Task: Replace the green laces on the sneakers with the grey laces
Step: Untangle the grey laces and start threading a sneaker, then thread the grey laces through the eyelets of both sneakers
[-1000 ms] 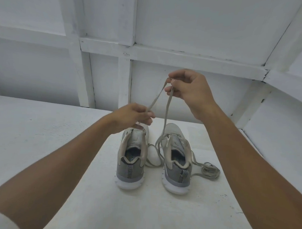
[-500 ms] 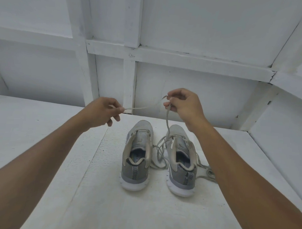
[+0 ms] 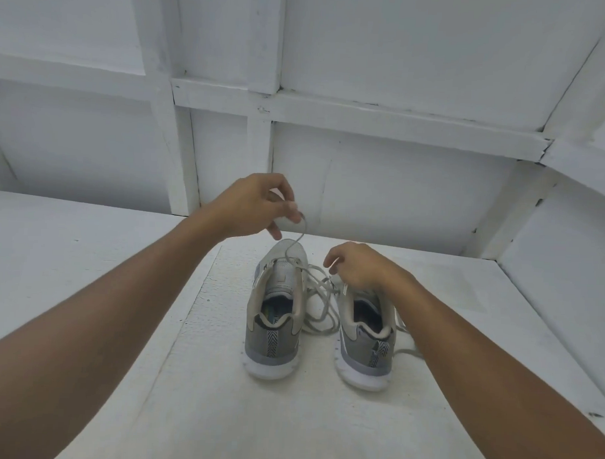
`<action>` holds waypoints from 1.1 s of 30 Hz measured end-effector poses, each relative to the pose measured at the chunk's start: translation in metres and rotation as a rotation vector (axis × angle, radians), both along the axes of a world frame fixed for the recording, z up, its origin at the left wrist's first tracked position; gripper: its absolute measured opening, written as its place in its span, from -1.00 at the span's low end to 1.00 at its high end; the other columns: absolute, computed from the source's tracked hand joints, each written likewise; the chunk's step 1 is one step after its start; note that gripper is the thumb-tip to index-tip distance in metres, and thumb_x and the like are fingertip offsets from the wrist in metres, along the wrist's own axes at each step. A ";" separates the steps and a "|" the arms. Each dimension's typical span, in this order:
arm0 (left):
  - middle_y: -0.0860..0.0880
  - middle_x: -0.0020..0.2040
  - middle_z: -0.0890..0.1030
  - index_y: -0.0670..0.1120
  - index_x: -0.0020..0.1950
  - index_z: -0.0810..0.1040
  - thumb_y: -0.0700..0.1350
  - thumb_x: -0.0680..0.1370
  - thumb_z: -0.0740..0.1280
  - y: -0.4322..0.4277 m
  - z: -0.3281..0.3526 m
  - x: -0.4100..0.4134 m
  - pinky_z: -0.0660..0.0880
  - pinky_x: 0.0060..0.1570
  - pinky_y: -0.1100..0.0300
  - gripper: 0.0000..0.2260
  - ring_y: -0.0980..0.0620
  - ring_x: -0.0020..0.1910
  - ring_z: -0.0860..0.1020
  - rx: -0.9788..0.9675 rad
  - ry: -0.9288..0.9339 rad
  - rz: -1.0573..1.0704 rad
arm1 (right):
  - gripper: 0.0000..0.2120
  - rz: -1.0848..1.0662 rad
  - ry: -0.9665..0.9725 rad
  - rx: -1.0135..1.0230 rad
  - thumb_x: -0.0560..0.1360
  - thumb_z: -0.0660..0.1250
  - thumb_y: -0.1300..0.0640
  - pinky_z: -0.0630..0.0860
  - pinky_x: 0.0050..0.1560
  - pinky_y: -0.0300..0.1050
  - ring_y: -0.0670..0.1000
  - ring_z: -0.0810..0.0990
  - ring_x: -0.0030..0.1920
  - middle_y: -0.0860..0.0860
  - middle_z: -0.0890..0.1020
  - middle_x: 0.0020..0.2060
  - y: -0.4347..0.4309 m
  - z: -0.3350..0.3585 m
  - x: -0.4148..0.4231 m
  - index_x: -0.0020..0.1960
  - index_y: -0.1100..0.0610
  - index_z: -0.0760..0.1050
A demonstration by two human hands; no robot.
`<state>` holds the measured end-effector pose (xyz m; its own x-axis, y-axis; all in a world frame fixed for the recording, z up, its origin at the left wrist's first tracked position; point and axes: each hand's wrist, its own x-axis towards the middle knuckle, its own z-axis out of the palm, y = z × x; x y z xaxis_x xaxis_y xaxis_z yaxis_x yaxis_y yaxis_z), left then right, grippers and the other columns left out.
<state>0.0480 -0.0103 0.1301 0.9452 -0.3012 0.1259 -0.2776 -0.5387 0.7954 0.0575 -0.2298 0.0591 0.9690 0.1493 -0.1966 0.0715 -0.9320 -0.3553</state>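
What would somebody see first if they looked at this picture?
The grey left sneaker and right sneaker stand side by side on the white surface, heels toward the camera. Above the left one, the left hand pinches a grey lace end held high, while the right hand curls over the right one's front, seemingly pinching more lace.

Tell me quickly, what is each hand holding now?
Left hand: pinches the lace end.
Right hand: seems to pinch the lace, over the right shoe.
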 end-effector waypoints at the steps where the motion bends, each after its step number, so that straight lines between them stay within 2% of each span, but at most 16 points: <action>1: 0.08 -0.15 0.71 -0.08 -0.05 0.54 -0.07 0.58 0.35 -0.004 0.002 0.001 0.40 -0.37 0.20 -0.90 -0.03 -0.29 0.68 0.012 -0.016 -0.003 | -0.60 -0.008 -0.045 0.050 0.49 0.10 0.33 0.47 0.19 -0.13 0.03 0.55 0.16 0.03 0.61 0.17 0.002 0.004 0.001 0.19 0.09 0.56; 2: 0.07 -0.17 0.71 -0.06 -0.08 0.57 -0.05 0.56 0.38 -0.008 0.005 0.003 0.44 -0.34 0.21 -0.91 -0.02 -0.30 0.68 0.039 -0.048 -0.004 | -0.63 -0.045 -0.119 0.142 0.50 0.12 0.34 0.45 0.19 -0.16 0.02 0.55 0.17 0.03 0.62 0.16 0.004 0.010 0.003 0.18 0.11 0.57; 4: 0.05 -0.20 0.68 -0.02 -0.11 0.62 -0.02 0.52 0.43 -0.015 0.008 0.007 0.48 -0.32 0.23 -0.91 0.02 -0.34 0.64 0.106 -0.122 0.004 | -0.74 -0.126 -0.204 0.540 0.55 0.21 0.31 0.45 0.16 -0.14 0.00 0.58 0.14 -0.01 0.66 0.06 0.009 0.029 0.002 0.11 0.13 0.60; 6: -0.02 -0.21 0.63 -0.01 -0.09 0.66 0.04 0.48 0.46 -0.021 0.010 0.013 0.41 -0.33 0.27 -0.86 0.06 -0.34 0.53 0.151 -0.188 0.037 | -0.83 -0.106 -0.109 0.998 0.58 0.26 0.23 0.45 0.16 -0.06 0.03 0.61 0.13 -0.02 0.69 -0.01 0.015 0.047 -0.004 0.08 0.12 0.60; 7: -0.05 -0.22 0.60 -0.01 -0.07 0.67 0.06 0.47 0.46 -0.024 0.010 0.016 0.36 -0.36 0.30 -0.84 0.08 -0.33 0.48 0.155 -0.208 0.055 | -0.85 -0.076 -0.074 1.100 0.58 0.27 0.19 0.46 0.18 -0.02 0.04 0.62 0.14 -0.01 0.69 -0.02 0.016 0.052 -0.006 0.06 0.10 0.60; 10: -0.04 -0.27 0.52 -0.02 -0.06 0.69 0.05 0.49 0.44 -0.029 0.008 0.021 0.27 -0.46 0.38 -0.83 0.11 -0.38 0.40 0.114 -0.213 0.077 | -0.91 -0.047 -0.099 1.093 0.55 0.34 0.14 0.51 0.18 0.07 0.01 0.65 0.06 0.00 0.70 -0.10 0.019 0.055 -0.008 0.01 0.08 0.61; 13: -0.05 -0.29 0.50 -0.01 -0.09 0.68 0.06 0.48 0.45 -0.029 0.004 0.025 0.26 -0.49 0.40 -0.84 0.11 -0.40 0.38 0.069 -0.201 0.072 | -0.95 -0.083 -0.129 1.118 0.53 0.38 0.21 0.54 0.17 0.07 -0.06 0.65 -0.05 -0.04 0.68 -0.20 0.020 0.052 -0.006 -0.04 0.11 0.62; 17: -0.08 -0.28 0.53 0.00 -0.08 0.67 0.06 0.49 0.45 -0.027 -0.004 0.031 0.31 -0.42 0.28 -0.85 0.07 -0.39 0.39 0.020 -0.178 0.065 | -0.95 -0.080 -0.151 1.043 0.53 0.38 0.24 0.57 0.06 -0.01 -0.05 0.66 -0.12 -0.01 0.67 -0.22 0.018 0.046 -0.001 -0.06 0.14 0.62; 19: -0.03 -0.23 0.59 -0.01 -0.03 0.66 0.03 0.51 0.42 -0.027 -0.011 0.036 0.38 -0.39 0.27 -0.86 0.06 -0.36 0.46 0.008 -0.154 0.076 | -0.96 -0.127 -0.179 0.979 0.52 0.39 0.22 0.57 -0.02 -0.06 -0.03 0.64 -0.19 0.03 0.66 -0.22 0.017 0.040 0.005 -0.08 0.15 0.62; 21: 0.01 -0.11 0.61 -0.02 0.05 0.64 0.00 0.55 0.38 -0.028 -0.025 0.042 0.43 -0.28 0.27 -0.85 0.06 -0.22 0.54 0.023 -0.100 0.106 | -0.96 -0.182 -0.231 0.824 0.51 0.40 0.20 0.57 -0.09 -0.09 -0.04 0.61 -0.27 0.04 0.67 -0.21 0.016 0.029 0.016 -0.10 0.14 0.63; 23: -0.01 -0.02 0.63 -0.05 0.08 0.65 -0.06 0.56 0.36 -0.028 -0.044 0.049 0.42 -0.10 0.26 -0.85 0.03 -0.04 0.57 0.128 -0.032 0.117 | -0.95 -0.199 -0.265 0.616 0.49 0.40 0.19 0.55 -0.12 -0.12 -0.05 0.60 -0.29 0.03 0.67 -0.20 0.018 0.015 0.026 -0.13 0.11 0.64; 26: -0.05 0.10 0.65 -0.07 0.07 0.68 -0.14 0.55 0.36 -0.029 -0.072 0.060 0.39 0.02 0.24 -0.85 -0.01 0.11 0.56 0.315 0.073 0.105 | -0.92 -0.162 -0.225 0.345 0.48 0.38 0.20 0.53 -0.08 -0.18 -0.03 0.60 -0.18 0.02 0.69 -0.14 0.024 -0.006 0.037 -0.11 0.10 0.66; 29: -0.07 0.14 0.64 -0.09 0.10 0.68 -0.17 0.53 0.36 -0.032 -0.090 0.067 0.49 0.08 0.17 -0.81 -0.06 0.14 0.56 0.423 0.142 0.108 | -0.89 -0.136 -0.154 0.149 0.48 0.37 0.21 0.58 0.01 -0.08 0.04 0.63 -0.07 0.04 0.69 -0.08 0.034 -0.025 0.043 -0.14 0.06 0.66; 33: -0.10 0.12 0.65 -0.14 0.12 0.67 -0.14 0.53 0.37 -0.039 -0.107 0.074 0.51 0.19 0.08 -0.80 -0.09 0.15 0.56 0.477 0.172 0.119 | -0.84 -0.165 -0.168 0.018 0.46 0.34 0.24 0.57 -0.04 -0.06 0.11 0.63 -0.06 0.04 0.67 -0.08 0.042 -0.035 0.046 -0.13 0.04 0.65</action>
<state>0.1224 -0.0492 0.0235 0.9714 -0.1759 -0.1597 -0.0787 -0.8725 0.4823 0.1035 -0.1880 0.0242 0.9995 -0.0116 -0.0288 -0.0214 -0.9297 -0.3677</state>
